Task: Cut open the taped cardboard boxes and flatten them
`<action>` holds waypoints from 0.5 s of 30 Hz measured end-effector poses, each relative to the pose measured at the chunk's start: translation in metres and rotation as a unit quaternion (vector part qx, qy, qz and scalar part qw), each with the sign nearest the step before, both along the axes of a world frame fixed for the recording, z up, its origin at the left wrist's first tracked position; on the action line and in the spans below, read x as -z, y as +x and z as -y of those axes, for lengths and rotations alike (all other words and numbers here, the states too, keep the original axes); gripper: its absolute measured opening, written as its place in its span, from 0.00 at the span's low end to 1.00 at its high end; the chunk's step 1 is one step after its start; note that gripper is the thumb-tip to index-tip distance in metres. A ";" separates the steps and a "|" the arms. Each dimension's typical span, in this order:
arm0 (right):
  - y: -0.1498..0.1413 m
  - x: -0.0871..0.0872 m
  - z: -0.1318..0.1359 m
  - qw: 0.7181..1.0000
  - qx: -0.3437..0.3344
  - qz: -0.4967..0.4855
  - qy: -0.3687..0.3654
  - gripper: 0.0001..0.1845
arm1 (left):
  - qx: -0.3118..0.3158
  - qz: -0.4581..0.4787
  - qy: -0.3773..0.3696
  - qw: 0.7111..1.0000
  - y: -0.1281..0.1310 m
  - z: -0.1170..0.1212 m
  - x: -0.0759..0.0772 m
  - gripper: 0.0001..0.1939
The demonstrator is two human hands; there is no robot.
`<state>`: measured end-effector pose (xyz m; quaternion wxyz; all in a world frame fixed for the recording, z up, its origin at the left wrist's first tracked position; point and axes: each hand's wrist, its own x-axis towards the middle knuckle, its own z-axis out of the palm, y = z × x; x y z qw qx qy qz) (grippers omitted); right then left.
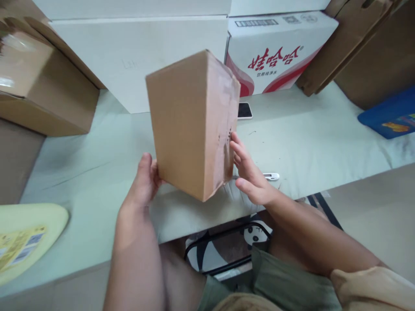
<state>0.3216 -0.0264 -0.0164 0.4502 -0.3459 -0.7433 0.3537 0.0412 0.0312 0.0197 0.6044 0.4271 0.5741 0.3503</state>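
A brown cardboard box (180,129) is held up, tilted, above the table, one corner edge toward me. Clear tape and a row of small dark marks show on its right side. My left hand (145,178) grips the box at its lower left edge, thumb in front, the other fingers partly hidden behind it. Beside the taped side, my right hand (248,172) has its fingers spread, the fingertips at or very near the cardboard; contact is hard to tell. A white utility knife (271,176) lies on the table just behind the right hand.
The table has a pale green cover (292,142). A phone (245,110) lies behind the box. At the back stand white cartons (275,56), with brown boxes (61,86) at left. A blue package (392,114) sits right, a yellow-green container (32,233) near left.
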 end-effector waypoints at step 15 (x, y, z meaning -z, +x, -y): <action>0.001 -0.008 0.005 0.998 0.004 -0.053 0.033 0.18 | 0.227 -0.172 -0.172 0.943 -0.021 0.007 0.002 0.16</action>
